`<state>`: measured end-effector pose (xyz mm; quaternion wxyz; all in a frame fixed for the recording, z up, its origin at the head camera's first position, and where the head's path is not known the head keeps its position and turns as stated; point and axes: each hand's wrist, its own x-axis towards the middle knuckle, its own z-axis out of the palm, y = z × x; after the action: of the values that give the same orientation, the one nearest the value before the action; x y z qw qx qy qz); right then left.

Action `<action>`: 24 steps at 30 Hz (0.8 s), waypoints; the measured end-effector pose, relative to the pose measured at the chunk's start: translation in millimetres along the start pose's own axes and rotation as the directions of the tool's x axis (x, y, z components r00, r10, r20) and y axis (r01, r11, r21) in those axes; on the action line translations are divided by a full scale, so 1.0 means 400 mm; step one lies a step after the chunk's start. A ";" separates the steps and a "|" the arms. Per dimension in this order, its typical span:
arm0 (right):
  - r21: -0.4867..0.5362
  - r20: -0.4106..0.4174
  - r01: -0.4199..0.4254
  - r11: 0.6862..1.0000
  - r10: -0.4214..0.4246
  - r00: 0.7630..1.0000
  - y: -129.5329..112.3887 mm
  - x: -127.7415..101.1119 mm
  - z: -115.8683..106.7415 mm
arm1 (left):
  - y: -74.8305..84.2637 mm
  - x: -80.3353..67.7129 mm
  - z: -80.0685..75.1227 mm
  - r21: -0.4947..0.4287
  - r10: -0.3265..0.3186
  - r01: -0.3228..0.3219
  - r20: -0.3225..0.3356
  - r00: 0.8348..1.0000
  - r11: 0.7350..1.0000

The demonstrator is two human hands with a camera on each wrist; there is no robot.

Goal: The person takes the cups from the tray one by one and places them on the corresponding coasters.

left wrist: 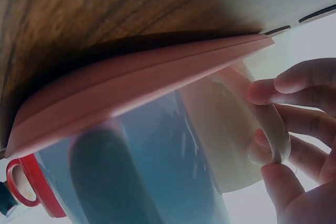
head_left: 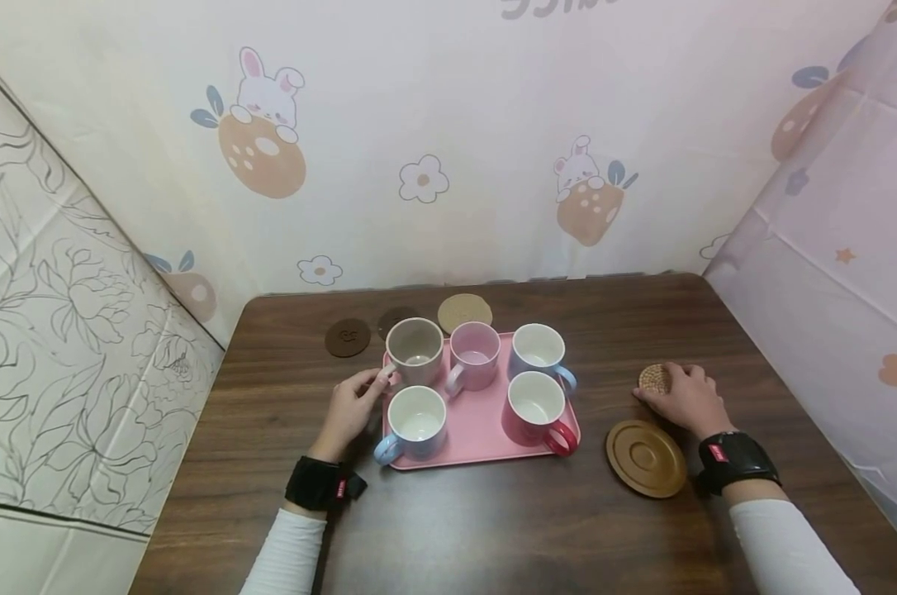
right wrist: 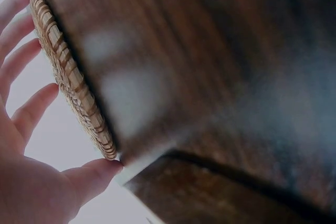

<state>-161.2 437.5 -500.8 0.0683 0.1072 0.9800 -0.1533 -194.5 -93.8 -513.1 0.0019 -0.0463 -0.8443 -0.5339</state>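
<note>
A pink tray (head_left: 486,442) holds several mugs. My left hand (head_left: 374,387) reaches to the beige mug (head_left: 415,351) at the tray's back left and pinches its handle (left wrist: 274,137) between thumb (left wrist: 278,182) and fingers. A blue mug (head_left: 416,421) stands just in front of it. To the right of the tray, my right hand (head_left: 667,390) lies over a small woven coaster (head_left: 653,378) on the table. The right wrist view shows the woven coaster (right wrist: 68,80) held at its rim by my thumb (right wrist: 97,171) and fingers.
A pink mug (head_left: 474,355), a pale blue mug (head_left: 539,349) and a red mug (head_left: 538,405) share the tray. A round wooden coaster (head_left: 645,457) lies near my right wrist. Two dark coasters (head_left: 348,337) and a cork coaster (head_left: 464,312) lie behind the tray. Fabric walls enclose the table.
</note>
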 end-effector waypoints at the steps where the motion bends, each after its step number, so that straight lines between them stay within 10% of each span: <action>1: 0.002 0.002 -0.002 1.000 0.002 1.000 -0.001 0.001 -0.001 | 0.000 0.000 0.000 0.001 -0.001 0.001 0.001 1.000 1.000; 24: 0.013 0.026 -0.013 1.000 0.013 1.000 0.002 0.007 -0.007 | -0.002 0.002 -0.004 -0.020 0.000 0.001 0.024 1.000 1.000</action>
<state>-164.1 439.6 -498.7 0.0813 0.1120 0.9772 -0.1609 -195.5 -95.6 -512.9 -0.0086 -0.0526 -0.8389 -0.5417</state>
